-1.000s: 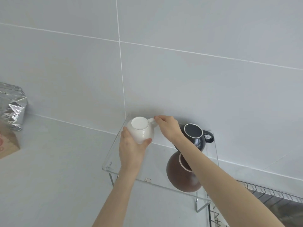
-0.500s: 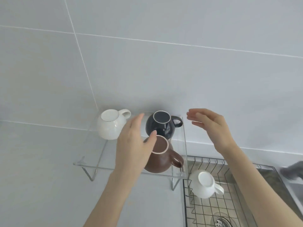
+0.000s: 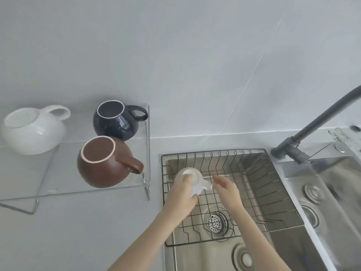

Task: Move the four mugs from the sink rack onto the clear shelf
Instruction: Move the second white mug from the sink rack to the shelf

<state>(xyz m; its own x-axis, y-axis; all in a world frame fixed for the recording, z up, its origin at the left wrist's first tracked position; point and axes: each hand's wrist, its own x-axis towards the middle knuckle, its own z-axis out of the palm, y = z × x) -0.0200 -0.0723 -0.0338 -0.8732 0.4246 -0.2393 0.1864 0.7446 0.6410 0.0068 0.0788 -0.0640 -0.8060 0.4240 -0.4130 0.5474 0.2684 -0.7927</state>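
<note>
Three upside-down mugs stand on the clear shelf (image 3: 97, 189): a white mug (image 3: 33, 132) at the left, a dark blue mug (image 3: 116, 120) at the back right and a brown mug (image 3: 103, 161) in front of it. A second white mug (image 3: 193, 177) sits upside down in the wire sink rack (image 3: 254, 192). My left hand (image 3: 181, 194) wraps around this mug's body. My right hand (image 3: 226, 189) is beside it, fingertips at its handle, fingers apart.
A grey faucet (image 3: 304, 133) arches over the sink from the right. A round drain strainer (image 3: 216, 223) shows under the rack. A second basin (image 3: 332, 192) lies to the right. The tiled wall rises close behind the shelf.
Both hands left the shelf and dropped right into the sink rack. My left hand has closed around the second white mug and my right hand came to its handle.
</note>
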